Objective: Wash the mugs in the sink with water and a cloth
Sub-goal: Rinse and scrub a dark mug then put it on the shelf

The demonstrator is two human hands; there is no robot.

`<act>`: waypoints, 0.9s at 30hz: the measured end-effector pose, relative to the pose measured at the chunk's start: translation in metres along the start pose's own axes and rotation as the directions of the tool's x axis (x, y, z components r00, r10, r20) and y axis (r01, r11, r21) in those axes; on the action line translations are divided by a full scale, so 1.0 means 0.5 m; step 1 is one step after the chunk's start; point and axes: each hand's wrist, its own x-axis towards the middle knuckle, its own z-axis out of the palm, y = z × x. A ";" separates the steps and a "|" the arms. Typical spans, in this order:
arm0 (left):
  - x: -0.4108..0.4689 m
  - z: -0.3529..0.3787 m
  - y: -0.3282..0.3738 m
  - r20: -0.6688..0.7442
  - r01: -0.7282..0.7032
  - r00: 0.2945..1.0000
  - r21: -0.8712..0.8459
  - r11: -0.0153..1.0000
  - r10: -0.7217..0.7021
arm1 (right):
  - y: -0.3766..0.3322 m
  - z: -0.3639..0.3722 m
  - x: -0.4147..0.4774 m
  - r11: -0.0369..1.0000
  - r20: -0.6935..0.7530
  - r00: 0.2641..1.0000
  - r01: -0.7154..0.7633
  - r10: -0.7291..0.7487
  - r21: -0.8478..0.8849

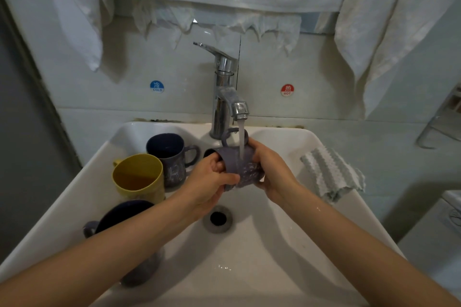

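Left hand (209, 183) and right hand (272, 172) grip the purple mug (243, 166); forearm (129, 244) half hides the nearest mug (124, 212).

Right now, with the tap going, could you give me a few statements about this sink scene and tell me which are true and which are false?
1. Water runs from the tap onto the purple mug. True.
2. The right hand holds the striped cloth. False: the cloth lies on the right rim of the sink, and the right hand grips the purple mug together with the left hand.
3. The yellow mug stands upright at the left of the sink. True.
4. The COLD sticker is to the right of the tap. False: it is on the left, and the HOT sticker is on the right.
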 end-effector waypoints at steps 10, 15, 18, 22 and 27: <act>0.003 -0.004 0.001 -0.002 0.013 1.000 -0.057 0.998 -0.013 | 0.001 -0.007 0.001 0.995 0.024 0.999 0.025 -0.028 0.098; 0.003 -0.003 0.005 -0.024 0.021 0.999 -0.086 0.996 -0.023 | 0.003 -0.014 0.005 0.997 0.014 0.998 0.056 -0.057 0.052; 0.002 -0.002 0.009 -0.032 0.033 0.999 -0.094 0.995 -0.036 | 0.001 -0.014 0.002 0.997 0.044 0.996 0.071 -0.072 0.024; 0.003 -0.006 0.014 -0.062 0.066 0.995 -0.149 0.987 -0.075 | 0.003 -0.022 0.005 0.995 0.063 0.994 0.095 -0.093 -0.021; 0.002 -0.007 0.023 -0.143 0.076 0.983 -0.266 0.961 -0.118 | 0.007 -0.034 0.014 0.996 0.091 0.992 0.090 -0.088 -0.012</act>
